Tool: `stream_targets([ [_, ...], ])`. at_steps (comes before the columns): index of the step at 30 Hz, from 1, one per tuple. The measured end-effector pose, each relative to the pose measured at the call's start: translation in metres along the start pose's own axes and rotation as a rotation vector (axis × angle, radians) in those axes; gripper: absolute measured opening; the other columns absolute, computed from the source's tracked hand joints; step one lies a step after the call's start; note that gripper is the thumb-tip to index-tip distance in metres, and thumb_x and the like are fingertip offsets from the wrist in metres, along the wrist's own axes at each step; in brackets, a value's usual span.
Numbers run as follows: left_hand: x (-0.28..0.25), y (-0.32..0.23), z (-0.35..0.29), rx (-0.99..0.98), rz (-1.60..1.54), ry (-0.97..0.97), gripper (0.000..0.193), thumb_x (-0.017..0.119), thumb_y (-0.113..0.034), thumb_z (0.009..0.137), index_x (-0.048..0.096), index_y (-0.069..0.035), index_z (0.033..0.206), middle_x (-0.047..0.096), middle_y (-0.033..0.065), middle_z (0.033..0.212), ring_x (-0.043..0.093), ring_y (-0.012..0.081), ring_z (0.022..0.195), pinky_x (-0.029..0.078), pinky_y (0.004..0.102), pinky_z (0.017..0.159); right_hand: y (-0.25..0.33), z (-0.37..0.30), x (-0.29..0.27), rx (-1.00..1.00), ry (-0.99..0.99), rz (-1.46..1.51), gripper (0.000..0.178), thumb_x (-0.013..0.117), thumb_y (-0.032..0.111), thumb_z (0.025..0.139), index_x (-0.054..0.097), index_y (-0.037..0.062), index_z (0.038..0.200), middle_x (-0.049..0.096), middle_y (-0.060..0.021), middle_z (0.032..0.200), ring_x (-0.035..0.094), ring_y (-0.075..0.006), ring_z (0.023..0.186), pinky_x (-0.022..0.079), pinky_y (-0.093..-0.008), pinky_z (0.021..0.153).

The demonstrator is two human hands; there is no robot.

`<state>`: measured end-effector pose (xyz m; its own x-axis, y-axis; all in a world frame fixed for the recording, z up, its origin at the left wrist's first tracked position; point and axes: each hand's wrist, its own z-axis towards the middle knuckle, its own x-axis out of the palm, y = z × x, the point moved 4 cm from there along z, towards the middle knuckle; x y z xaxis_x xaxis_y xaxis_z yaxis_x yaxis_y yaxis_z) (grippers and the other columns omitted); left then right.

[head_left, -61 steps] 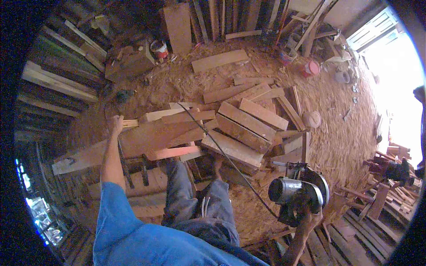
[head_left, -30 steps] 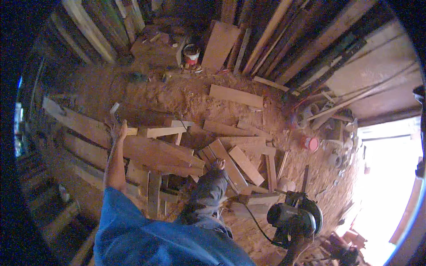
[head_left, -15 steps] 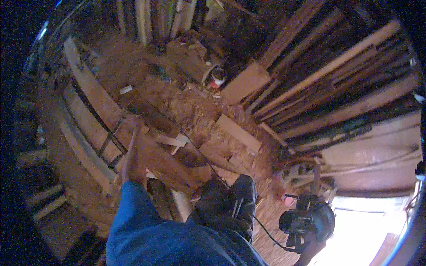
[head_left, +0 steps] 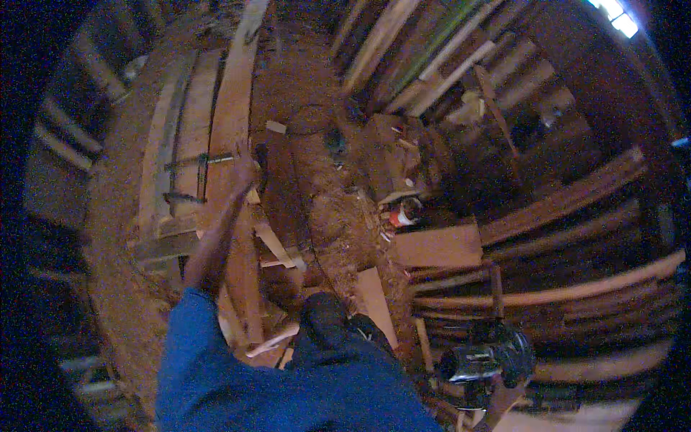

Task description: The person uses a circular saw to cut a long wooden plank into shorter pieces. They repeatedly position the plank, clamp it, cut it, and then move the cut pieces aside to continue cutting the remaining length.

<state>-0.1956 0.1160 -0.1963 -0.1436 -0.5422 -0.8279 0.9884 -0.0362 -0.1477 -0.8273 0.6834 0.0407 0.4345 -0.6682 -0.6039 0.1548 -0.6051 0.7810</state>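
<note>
My right hand (head_left: 506,398) grips a black circular saw (head_left: 481,363), held up off to my right with a bar sticking out from it. My left arm reaches forward, and my left hand (head_left: 246,170) rests at the right edge of a long wooden plank (head_left: 232,108), its blurred fingers closed around that edge. The plank runs away from me over a bench-like stack of boards. Just left of my left hand lies a dark bar clamp (head_left: 188,162) across the boards. Small wood offcuts (head_left: 272,245) lie close beside the plank.
Sawdust and scraps cover the ground. A red and white container (head_left: 405,212) stands near a wooden block (head_left: 439,246). Long timbers (head_left: 561,295) are piled on the right, with more leaning at the back. A dark cord (head_left: 311,237) trails over the ground.
The view has swung to the right, and the bright opening at lower right has mostly left it. My right hand still carries the saw; my left hand stays at the plank.
</note>
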Motion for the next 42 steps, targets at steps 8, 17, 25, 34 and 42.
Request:
stream_targets([
  [8,-0.011,-0.040,-0.016,-0.305,-0.179,0.374,0.081,0.059,-0.017,0.081,0.018,0.007,0.147,0.059,0.0262,0.118,0.061,0.0452,0.094,0.052,0.0501,0.080,0.068,0.195,0.094,-0.219,0.259,0.013,0.071,0.079,0.011,0.071,0.044,-0.0014,0.132,0.064,-0.0117,0.103,0.061,-0.0277,0.088,0.051,-0.0411,0.082],
  [17,-0.003,-0.073,0.024,-0.575,0.076,0.540,0.071,0.063,-0.026,0.081,0.033,0.005,0.137,0.059,0.0321,0.111,0.060,0.0458,0.099,0.051,0.0507,0.084,0.205,0.336,0.293,-0.395,0.473,-0.043,0.067,0.079,0.017,0.071,0.049,-0.0013,0.129,0.065,-0.0133,0.103,0.061,-0.0300,0.092,0.049,-0.0429,0.085],
  [25,0.011,-0.075,0.071,-0.960,0.257,0.584,0.061,0.065,-0.038,0.085,0.044,0.001,0.128,0.062,0.0247,0.107,0.059,0.0442,0.102,0.046,0.0527,0.090,0.400,0.386,0.552,-0.571,0.649,-0.176,0.064,0.079,0.021,0.072,0.052,-0.0012,0.126,0.066,-0.0148,0.102,0.060,-0.0320,0.095,0.048,-0.0445,0.087],
  [34,-0.012,-0.101,0.128,-1.305,0.036,0.579,0.051,0.060,-0.047,0.087,0.055,-0.008,0.120,0.061,0.0172,0.120,0.058,0.0366,0.110,0.045,0.0517,0.094,0.550,0.351,0.773,-1.106,0.785,-0.344,0.062,0.079,0.027,0.073,0.056,-0.0011,0.123,0.067,-0.0164,0.102,0.060,-0.0342,0.099,0.046,-0.0463,0.091],
  [42,0.003,-0.113,0.097,-1.384,0.170,0.502,0.063,0.068,-0.049,0.079,0.055,-0.012,0.128,0.062,0.0131,0.119,0.059,0.0341,0.111,0.045,0.0489,0.097,0.649,0.210,0.957,-1.906,0.927,-0.334,0.059,0.079,0.031,0.072,0.060,-0.0011,0.119,0.067,-0.0189,0.102,0.059,-0.0371,0.101,0.044,-0.0477,0.092],
])
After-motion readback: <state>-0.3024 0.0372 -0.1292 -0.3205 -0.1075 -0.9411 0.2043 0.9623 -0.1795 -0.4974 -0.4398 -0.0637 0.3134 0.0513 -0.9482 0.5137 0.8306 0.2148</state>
